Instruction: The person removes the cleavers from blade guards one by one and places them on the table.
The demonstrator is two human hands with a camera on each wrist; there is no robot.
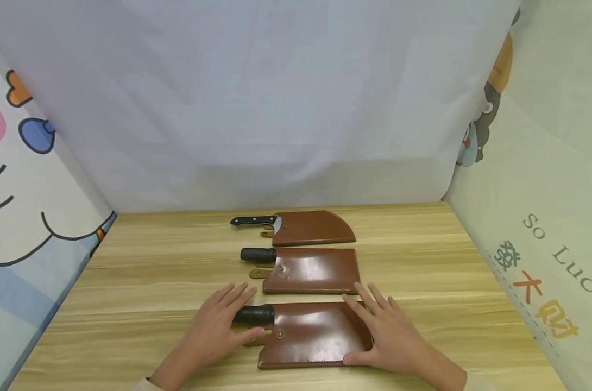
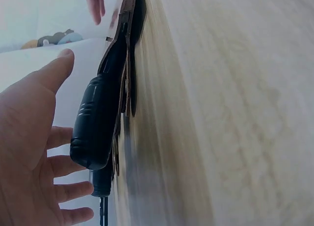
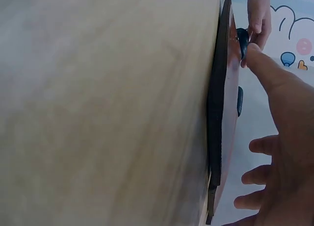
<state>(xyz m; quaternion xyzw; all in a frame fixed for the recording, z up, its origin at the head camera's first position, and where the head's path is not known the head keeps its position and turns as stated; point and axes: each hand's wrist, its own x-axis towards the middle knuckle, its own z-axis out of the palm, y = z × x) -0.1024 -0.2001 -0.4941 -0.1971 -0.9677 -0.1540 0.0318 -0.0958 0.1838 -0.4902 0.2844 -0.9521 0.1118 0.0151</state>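
Observation:
Three knives in brown leather sheaths lie in a column on the table, handles to the left. Over the black handle of the nearest sheathed cleaver [image 1: 315, 334] hovers my left hand [image 1: 218, 326], fingers spread. In the left wrist view a gap shows between its thumb and that handle [image 2: 93, 123]. My right hand [image 1: 386, 336] spreads over the right end of the same sheath, holding nothing. Behind lies the middle sheathed cleaver [image 1: 315, 269], with a black handle and a strap. The farthest sheathed knife [image 1: 310, 227] has a curved tip and a riveted handle.
The wood-grain table [image 1: 154, 260] runs back to a white cloth wall [image 1: 286, 108]. Printed cloth panels stand at the left [image 1: 27, 179] and right [image 1: 545, 179] sides.

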